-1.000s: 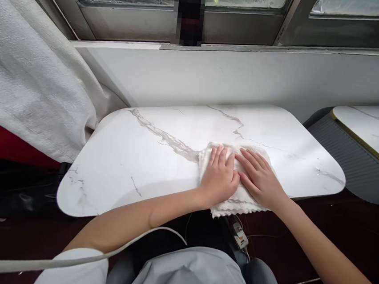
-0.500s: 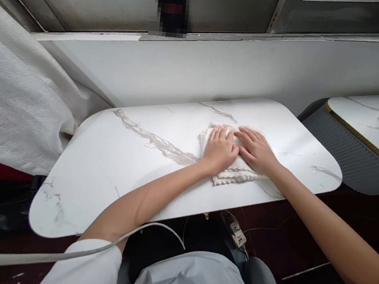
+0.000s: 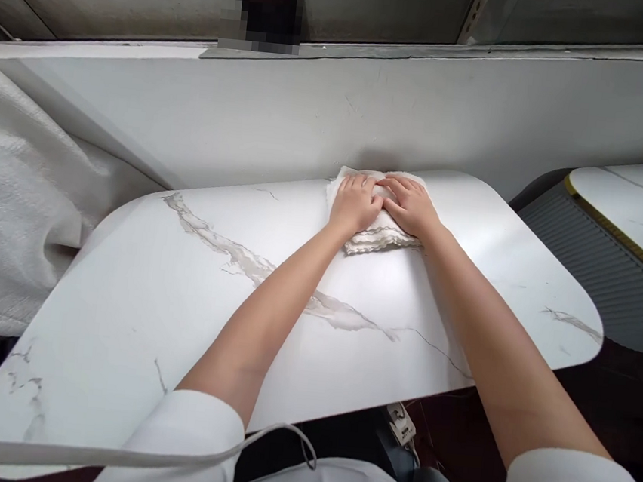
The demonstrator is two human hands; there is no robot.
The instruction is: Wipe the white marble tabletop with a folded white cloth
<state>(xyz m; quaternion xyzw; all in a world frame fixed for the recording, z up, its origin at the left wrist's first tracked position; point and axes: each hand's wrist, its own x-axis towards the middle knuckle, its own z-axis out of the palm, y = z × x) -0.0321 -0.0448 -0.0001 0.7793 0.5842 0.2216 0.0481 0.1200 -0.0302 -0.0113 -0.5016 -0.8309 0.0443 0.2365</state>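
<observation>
A folded white cloth lies flat at the far edge of a white marble-patterned table, close to the wall. Both palms press down on it side by side. My left hand rests on the cloth's left half, fingers stretched forward. On the right half, my right hand lies flat with its fingers angled to the left. The two thumbs nearly meet in the middle. The cloth's layered, wavy near edge shows below the hands, while much of its top is hidden under them.
A white wall rises behind the table under a window frame. White curtain fabric hangs at left. A second table stands at right. A pale cable crosses near my left sleeve; a power strip is below.
Both hands have slid the cloth away from me, from the middle of the table to its far edge. My arms are stretched further out, and the view has shifted slightly.
</observation>
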